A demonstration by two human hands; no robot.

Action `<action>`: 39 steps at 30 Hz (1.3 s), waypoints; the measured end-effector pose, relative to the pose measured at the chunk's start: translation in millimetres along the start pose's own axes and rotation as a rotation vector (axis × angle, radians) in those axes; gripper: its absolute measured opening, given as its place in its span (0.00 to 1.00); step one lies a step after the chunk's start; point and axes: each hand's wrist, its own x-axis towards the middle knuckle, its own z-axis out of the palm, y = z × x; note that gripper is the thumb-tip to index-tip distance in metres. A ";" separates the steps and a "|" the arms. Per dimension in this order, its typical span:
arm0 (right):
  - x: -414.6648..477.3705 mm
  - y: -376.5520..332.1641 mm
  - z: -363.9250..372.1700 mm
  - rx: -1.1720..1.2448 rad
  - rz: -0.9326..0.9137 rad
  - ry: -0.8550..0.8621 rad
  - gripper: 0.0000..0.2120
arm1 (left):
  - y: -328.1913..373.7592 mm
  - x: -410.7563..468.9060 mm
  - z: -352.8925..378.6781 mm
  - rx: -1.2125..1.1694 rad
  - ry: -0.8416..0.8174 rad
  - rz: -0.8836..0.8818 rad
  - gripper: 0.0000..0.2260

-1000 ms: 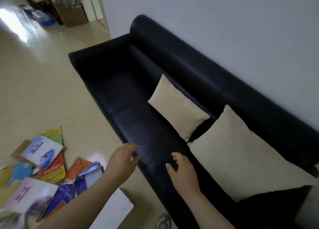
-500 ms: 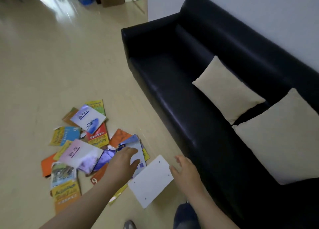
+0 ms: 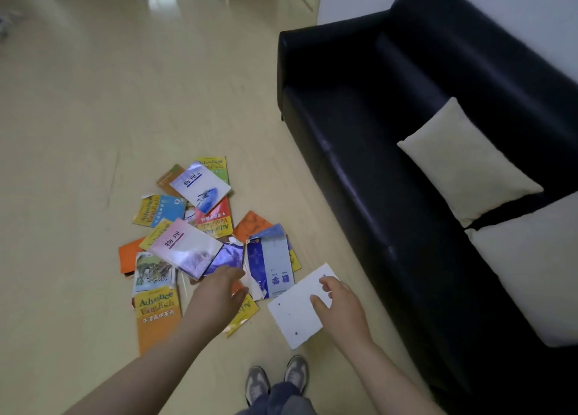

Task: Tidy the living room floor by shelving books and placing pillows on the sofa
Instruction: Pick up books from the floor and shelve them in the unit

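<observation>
Well, from the head view, lots of books (image 3: 194,236) lie in a messy pile on the shiny tan floor (image 3: 93,101), in the lower middle of the frame. A pink book (image 3: 184,247) sits on top of the pile, and an orange book (image 3: 158,317) lies at the bottom left edge of it. A plain white book (image 3: 291,320) lies flat at the right side of the pile, just beside a blue and grey book (image 3: 270,264).

The left hand (image 3: 219,292) reaches out over the near edge of the pile. Its fingers are loose and it holds nothing. The right hand (image 3: 339,302) is over the white book with its fingers spread a little, and it holds nothing too. I cannot tell if it touches the cover.

A black sofa (image 3: 359,117) fills the right side of the frame. Two cream pillows are on its seat: the far pillow (image 3: 463,164) at the middle right, and the near pillow (image 3: 525,270) at the lower right edge, just beside it. Both lean on the sofa back.

Two grey shoes (image 3: 275,380) show at the bottom middle.
</observation>
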 end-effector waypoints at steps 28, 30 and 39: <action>-64.6 -142.4 191.0 0.106 0.169 0.147 0.18 | -210.5 -3.1 -121.8 0.109 -0.085 0.212 0.14; -82.3 -159.1 217.8 0.126 0.208 0.180 0.18 | -235.3 -7.7 -139.9 0.150 -0.123 0.254 0.13; -149.0 -190.2 279.4 0.169 0.317 0.290 0.18 | -283.7 -30.3 -153.2 0.189 -0.189 0.374 0.14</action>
